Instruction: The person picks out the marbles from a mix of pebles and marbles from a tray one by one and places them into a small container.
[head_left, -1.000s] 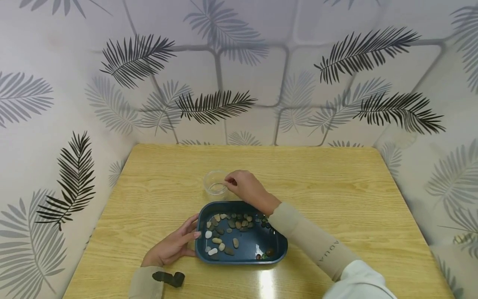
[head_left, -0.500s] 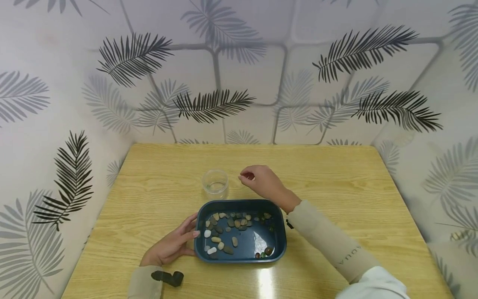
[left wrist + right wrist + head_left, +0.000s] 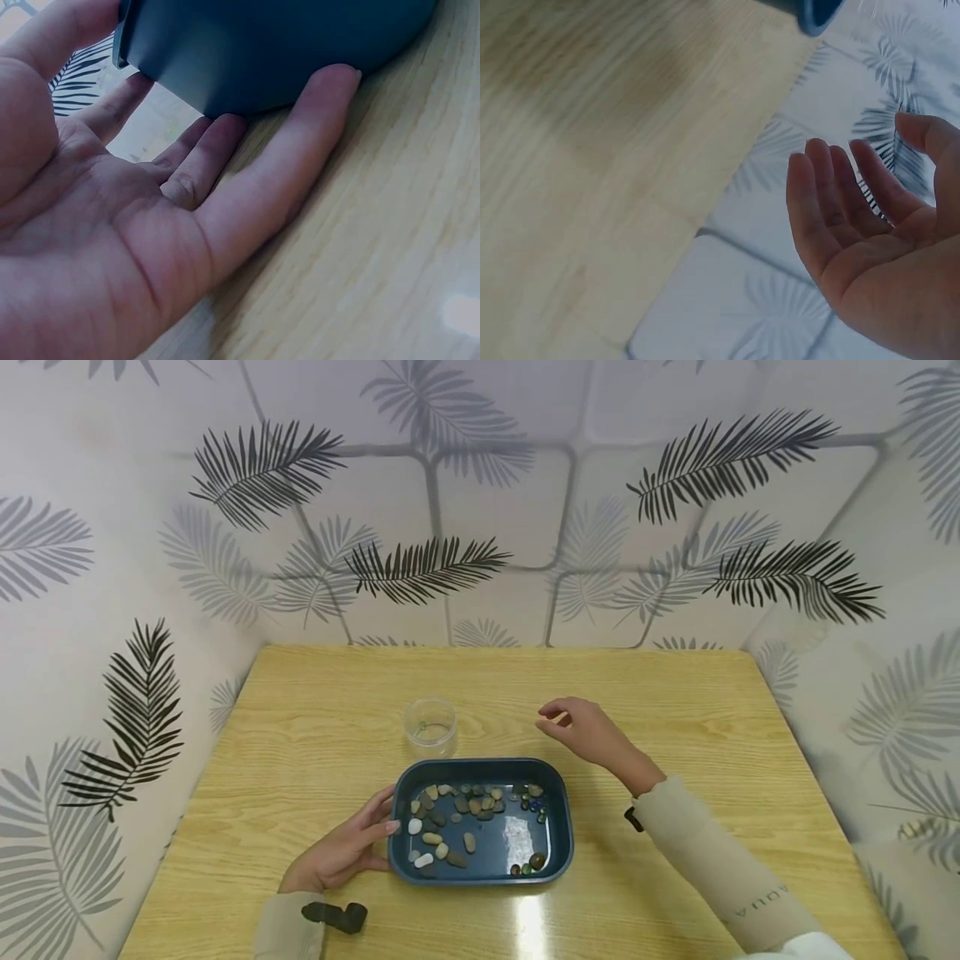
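A dark blue plastic tray [image 3: 480, 878] stands on the table with pebbles [image 3: 469, 842] mostly on its left and small, shiny marble-like balls [image 3: 537, 861] on its right. My left hand [image 3: 341, 853] rests against the tray's left end. Its thumb touches the rim, and the spread fingers lie along the outer wall [image 3: 270, 45] in the left wrist view. Behind the tray is a clear round container [image 3: 431, 739] with something small and greenish inside. To its right my right hand [image 3: 588, 731] hovers above the table, holding nothing, its fingers [image 3: 804, 195] loosely bent.
The wooden table [image 3: 675, 710] reaches back to a wall [image 3: 495, 502] patterned with leaves. A second patterned wall [image 3: 900, 710] borders the table on the right. Dark devices are strapped at the wrists, such as the left wrist strap [image 3: 333, 916].
My right hand has moved right, away from the clear container, with its thumb and fingers parting. The left hand and the tray keep their places.
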